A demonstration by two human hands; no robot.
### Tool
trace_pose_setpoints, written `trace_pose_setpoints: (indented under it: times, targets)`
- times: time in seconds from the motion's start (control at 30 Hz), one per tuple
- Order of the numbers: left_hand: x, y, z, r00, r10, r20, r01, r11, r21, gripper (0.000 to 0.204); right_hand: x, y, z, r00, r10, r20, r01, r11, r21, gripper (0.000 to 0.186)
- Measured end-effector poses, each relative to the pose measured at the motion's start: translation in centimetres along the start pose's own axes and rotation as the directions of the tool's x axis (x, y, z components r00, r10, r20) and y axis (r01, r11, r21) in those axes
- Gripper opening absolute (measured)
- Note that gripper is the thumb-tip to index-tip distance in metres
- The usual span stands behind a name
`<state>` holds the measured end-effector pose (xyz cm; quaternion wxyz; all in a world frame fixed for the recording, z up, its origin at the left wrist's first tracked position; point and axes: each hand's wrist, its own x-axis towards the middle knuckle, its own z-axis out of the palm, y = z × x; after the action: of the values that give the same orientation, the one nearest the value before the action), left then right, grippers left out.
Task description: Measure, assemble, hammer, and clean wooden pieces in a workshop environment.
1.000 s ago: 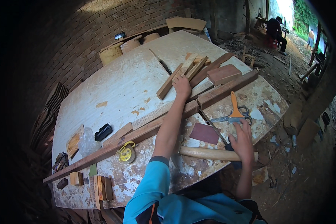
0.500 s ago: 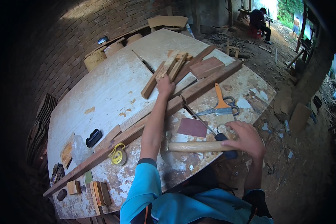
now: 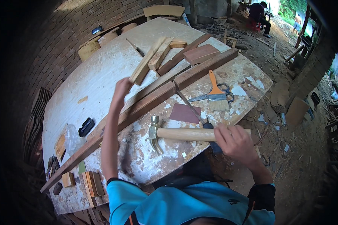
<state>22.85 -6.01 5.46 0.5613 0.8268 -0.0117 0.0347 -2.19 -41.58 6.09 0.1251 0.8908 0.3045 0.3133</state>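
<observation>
My right hand (image 3: 234,142) is closed round the pale wooden handle of a claw hammer (image 3: 184,134). The hammer's metal head lies to the left, low over the near part of the table (image 3: 101,82). My left hand (image 3: 124,88) is closed on the near end of a light wooden strip (image 3: 148,62). That strip slants away toward the far side, beside a second short wooden piece (image 3: 161,54). Between the hands, a long reddish-brown beam (image 3: 154,101) crosses the table diagonally, and my left forearm passes over it.
Right of the beam lie an orange-handled paintbrush (image 3: 215,82), scissors (image 3: 199,98), maroon sandpaper (image 3: 185,113) and a thin metal tool (image 3: 187,100). A reddish block (image 3: 202,54) rests beyond the beam. At left are a black case (image 3: 86,127), a plastic bag (image 3: 72,138) and small wood blocks (image 3: 92,183).
My left hand has moved left and nearer with the wooden strip, separating it from the other pieces. My right hand has closed on the hammer handle, and the hammer's head has turned and lifted.
</observation>
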Motion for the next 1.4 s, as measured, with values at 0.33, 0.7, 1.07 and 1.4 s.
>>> trace_pose_setpoints:
  times: [0.33,0.7,1.07,1.4]
  targets:
    - [-16.7,-8.9,-11.5,0.918,0.329,-0.22,-0.317,0.944,0.092,0.028,-3.0,5.0,0.8,0.657,0.754,0.016,-0.74,0.64,0.206,0.044]
    - [-18.0,-4.2,-11.2,0.933,0.355,0.049,-0.278,0.632,0.724,0.045,-6.7,7.4,8.4,0.375,0.912,0.168,-0.91,0.328,0.252,0.037]
    - [-17.5,-2.7,-9.9,0.933,0.311,0.182,-0.335,0.564,0.755,0.059,-0.2,-0.9,4.5,0.854,0.261,0.45,-0.514,0.558,0.651,0.025]
    - [-17.8,-4.2,-10.1,0.921,0.328,0.21,-0.373,0.59,0.716,0.045,-0.8,-0.5,-2.1,0.764,0.385,0.518,-0.645,0.439,0.625,0.015]
